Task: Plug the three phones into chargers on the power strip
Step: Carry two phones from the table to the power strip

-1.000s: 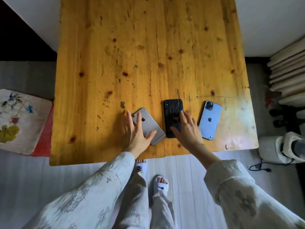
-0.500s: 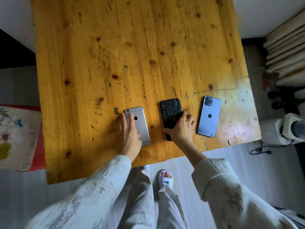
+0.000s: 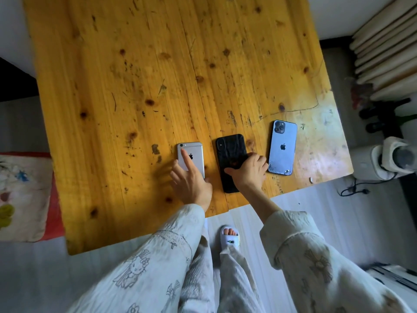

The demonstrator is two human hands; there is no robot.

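Three phones now sit squared up in a row near the front edge of the worn yellow pine surface (image 3: 135,86), backs up, camera ends pointing away from the person. Nearest: left hand (image 3: 191,184) lies loose over the lower part of the silver slim phone with rounded corners (image 3: 193,152), index finger stretched flat along its back, other fingers relaxed, gripping nothing. Right hand (image 3: 249,171) is curled over the right edge of the black textured-case phone (image 3: 230,154), thumb on its back, fingers wrapped at the side; looks like a light pinch, phone flat on the wood, not lifted.

Change vs 1 s ago: silver phone lay skewed, top tilted to the left; it's been turned straight, parallel w/ the black one. Black phone was nudged too.

Just right of the right hand, slightly further off: pale blue glass-backed phone w/ triple camera (image 3: 282,146), cracked at its near corners, untouched, close to the fingers, can't tell if touching.

Meaning for task: prep only, phones lined up. No power strip, chargers or cables on the surface. Plugging not yet begun, approx 0 of 3 done.
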